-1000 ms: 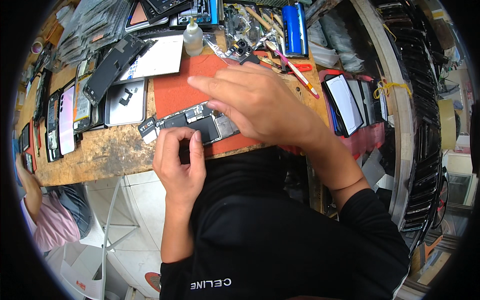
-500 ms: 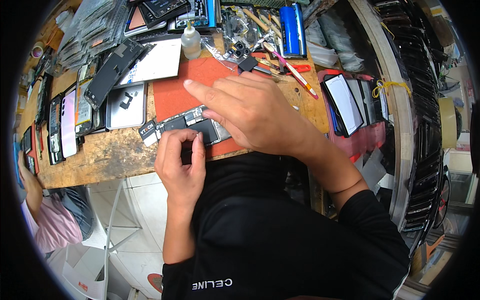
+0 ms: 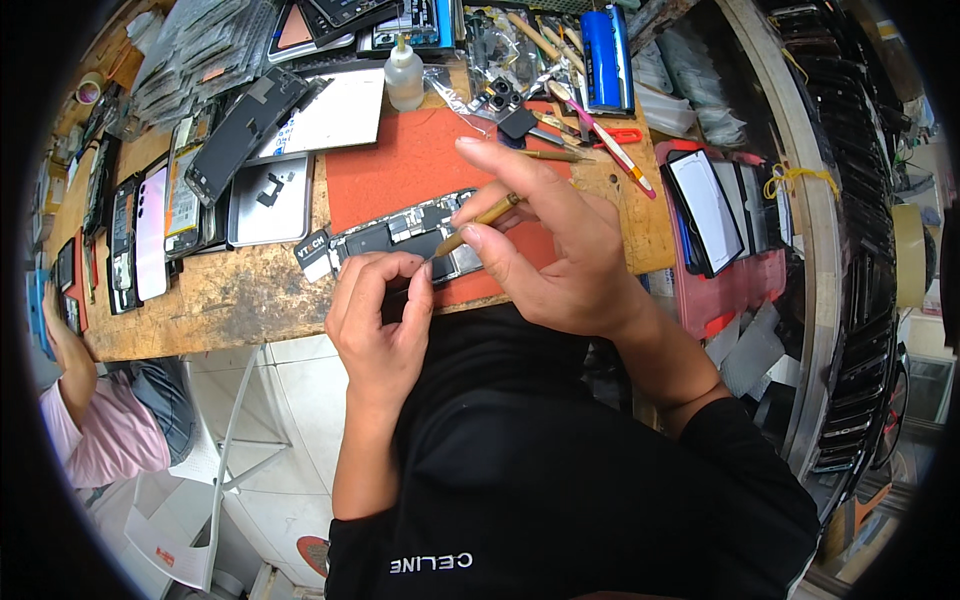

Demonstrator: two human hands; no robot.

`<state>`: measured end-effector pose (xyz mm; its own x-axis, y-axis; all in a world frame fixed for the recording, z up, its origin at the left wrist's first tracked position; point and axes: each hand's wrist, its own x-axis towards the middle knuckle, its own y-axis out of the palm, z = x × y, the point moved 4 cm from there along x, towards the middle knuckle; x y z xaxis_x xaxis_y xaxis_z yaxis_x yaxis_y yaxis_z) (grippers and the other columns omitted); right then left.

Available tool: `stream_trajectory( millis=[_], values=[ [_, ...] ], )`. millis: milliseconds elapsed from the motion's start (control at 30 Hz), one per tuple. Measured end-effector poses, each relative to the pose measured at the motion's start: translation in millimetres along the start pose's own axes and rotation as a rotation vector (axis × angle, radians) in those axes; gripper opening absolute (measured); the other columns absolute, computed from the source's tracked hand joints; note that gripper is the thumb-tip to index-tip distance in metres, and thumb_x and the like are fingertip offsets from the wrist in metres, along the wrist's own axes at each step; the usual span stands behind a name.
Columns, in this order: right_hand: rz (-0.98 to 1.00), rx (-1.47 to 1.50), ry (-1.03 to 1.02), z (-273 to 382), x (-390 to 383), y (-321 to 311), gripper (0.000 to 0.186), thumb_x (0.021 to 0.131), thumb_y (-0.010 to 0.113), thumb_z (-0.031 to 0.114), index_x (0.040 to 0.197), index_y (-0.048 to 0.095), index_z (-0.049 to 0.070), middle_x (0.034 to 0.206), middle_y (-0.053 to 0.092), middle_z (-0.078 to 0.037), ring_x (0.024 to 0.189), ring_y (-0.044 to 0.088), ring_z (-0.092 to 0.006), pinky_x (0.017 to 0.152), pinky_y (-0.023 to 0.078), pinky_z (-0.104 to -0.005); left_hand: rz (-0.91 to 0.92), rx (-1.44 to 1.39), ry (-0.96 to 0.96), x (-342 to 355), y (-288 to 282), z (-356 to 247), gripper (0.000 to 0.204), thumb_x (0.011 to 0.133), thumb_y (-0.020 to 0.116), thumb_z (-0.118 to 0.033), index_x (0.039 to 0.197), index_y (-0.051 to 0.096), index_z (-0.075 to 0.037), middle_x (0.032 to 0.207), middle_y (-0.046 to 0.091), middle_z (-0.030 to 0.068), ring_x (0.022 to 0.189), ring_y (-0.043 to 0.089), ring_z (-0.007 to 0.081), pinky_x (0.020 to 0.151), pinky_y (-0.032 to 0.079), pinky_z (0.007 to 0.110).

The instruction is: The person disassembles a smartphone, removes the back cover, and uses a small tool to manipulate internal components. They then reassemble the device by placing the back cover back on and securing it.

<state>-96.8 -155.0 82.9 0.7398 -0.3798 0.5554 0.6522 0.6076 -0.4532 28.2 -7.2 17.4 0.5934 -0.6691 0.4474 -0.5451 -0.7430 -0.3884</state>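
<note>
Opened phone point(image 3: 405, 234): lies on the red mat point(image 3: 375, 165), close to the desk's near edge, innards facing up. Right hand point(image 3: 565, 255) grips a brass-coloured pen-like tool point(image 3: 492, 211) between thumb and fingers, index finger raised clear. Left hand point(image 3: 380, 310) is at the phone's near side, thumb and index pinched beside the tool's tip; cannot tell whether a part is between them.

Risks, judged largest first. Whole phone could skid or tip over the near edge if pressed unevenly, with so little desk in front. Tool could slip and score the exposed board or dark block beneath, the tip being so near both. Any tiny part in the pinch could drop among the innards, or the tip could nick the left fingertips.

Room: tall rack of dark thin panels point(image 3: 850, 330) at right; pale tiled floor point(image 3: 310, 400); co-worker in a pink top point(image 3: 120, 430) at far left.

Desk point(image 3: 250, 300): worn, stained wood, crowded along the back. Bagged packets point(image 3: 195, 70) piled left, metal tray point(image 3: 255, 225) below, then blue cylinder point(image 3: 605, 60), clear bottle point(image 3: 404, 78), pink-and-white brush point(image 3: 602, 135).
</note>
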Motion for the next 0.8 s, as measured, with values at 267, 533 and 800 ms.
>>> stream_trajectory(
  millis=[267, 533, 800],
  values=[
    [-0.037, -0.005, -0.010, 0.9, -1.5, 4.8, 0.063, 0.093, 0.076, -0.007, 0.153, 0.058, -0.004, 0.096, 0.078, -0.013, 0.086, 0.080, -0.0233, 0.076, 0.064, -0.0349, 0.005, 0.013, 0.011, 0.0, 0.9, -0.6, 0.018, 0.085, 0.084, 0.007, 0.095, 0.071, -0.001, 0.091, 0.074, 0.0107, 0.083, 0.071, 0.0279, 0.075, 0.057, 0.038],
    [0.012, -0.046, -0.013, 4.3, -0.8, 3.2, 0.061, 0.091, 0.077, -0.012, 0.150, 0.060, -0.007, 0.106, 0.080, -0.016, 0.097, 0.082, -0.0214, 0.086, 0.067, -0.0321, 0.013, 0.021, 0.008, -1.5, 0.3, 1.3, 0.019, 0.085, 0.084, 0.007, 0.094, 0.071, -0.002, 0.090, 0.074, 0.0107, 0.083, 0.071, 0.0288, 0.076, 0.057, 0.039],
    [0.024, -0.061, -0.019, 5.0, 0.6, 5.2, 0.060, 0.092, 0.078, -0.012, 0.149, 0.061, -0.007, 0.105, 0.080, -0.016, 0.096, 0.082, -0.0216, 0.086, 0.066, -0.0320, 0.002, 0.033, 0.021, -1.3, -1.2, 0.8, 0.019, 0.084, 0.084, 0.007, 0.093, 0.070, -0.002, 0.089, 0.073, 0.0103, 0.083, 0.071, 0.0279, 0.075, 0.057, 0.038]
  ],
)
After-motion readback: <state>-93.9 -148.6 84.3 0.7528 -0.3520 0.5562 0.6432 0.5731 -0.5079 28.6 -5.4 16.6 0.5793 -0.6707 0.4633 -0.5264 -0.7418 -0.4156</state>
